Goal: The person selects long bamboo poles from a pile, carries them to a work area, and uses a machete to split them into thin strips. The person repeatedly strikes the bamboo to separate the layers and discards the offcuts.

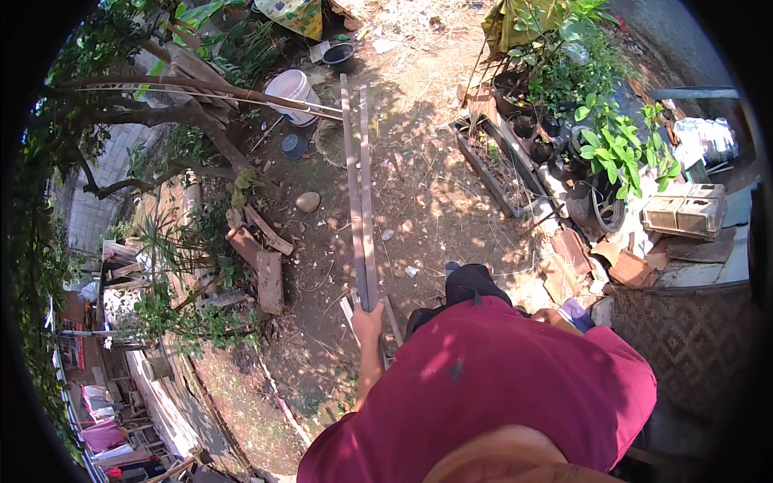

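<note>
My left hand (368,319) is closed around the near ends of two long, narrow grey-brown battens (368,209). They stretch away from me over the dirt, almost side by side, with a slim gap between them toward the far ends. On the other side of my body, my right hand (550,317) shows only in part beyond the maroon shirt. Its fingers are mostly hidden, so I cannot make out whether it grips anything. Right beside it is a flat purple-grey thing (575,315). More thin sticks (393,320) lie on the ground near my left hand.
A white bucket (291,90), a black basin (338,55) and a round stone (307,201) are ahead on the left. Broken wood (270,280) lies nearer. To the right are a rectangular frame (488,167), potted plants, broken tiles (630,267) and a beige crate (684,211).
</note>
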{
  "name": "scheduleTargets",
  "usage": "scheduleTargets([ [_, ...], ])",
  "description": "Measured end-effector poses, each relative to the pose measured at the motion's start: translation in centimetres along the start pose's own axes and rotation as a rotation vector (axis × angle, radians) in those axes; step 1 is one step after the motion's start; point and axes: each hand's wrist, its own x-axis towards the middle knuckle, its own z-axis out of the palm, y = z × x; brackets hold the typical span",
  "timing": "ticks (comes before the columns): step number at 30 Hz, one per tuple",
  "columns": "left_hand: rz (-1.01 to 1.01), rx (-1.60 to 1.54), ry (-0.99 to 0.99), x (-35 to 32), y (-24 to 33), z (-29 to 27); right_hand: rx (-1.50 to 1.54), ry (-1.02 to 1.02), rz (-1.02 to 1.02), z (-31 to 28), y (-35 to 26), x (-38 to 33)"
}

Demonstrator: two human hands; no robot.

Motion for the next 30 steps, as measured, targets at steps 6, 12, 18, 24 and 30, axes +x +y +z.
scheduleTargets([
  [6,0.034,-0.381,-0.133,14.2,13.9,0.0,0.154,-0.019,0.031,-11.9,-37.9,15.8],
  [12,0.202,-0.312,-0.076,33.9,29.8,-0.8,0.717,-0.203,-0.410,-11.3,-75.6,31.2],
  [18,0.272,-0.403,-0.218,49.4,41.6,-3.7,0.889,0.004,-0.450,-12.2,-104.5,35.4],
  [24,0.551,-0.479,-0.084,64.1,52.3,-2.6,1.042,0.445,-0.726,-17.5,-119.2,40.5],
  [30,0.494,-0.571,-0.112,78.7,67.1,-0.1,0.961,0.378,-0.985,-28.8,-126.7,43.0],
])
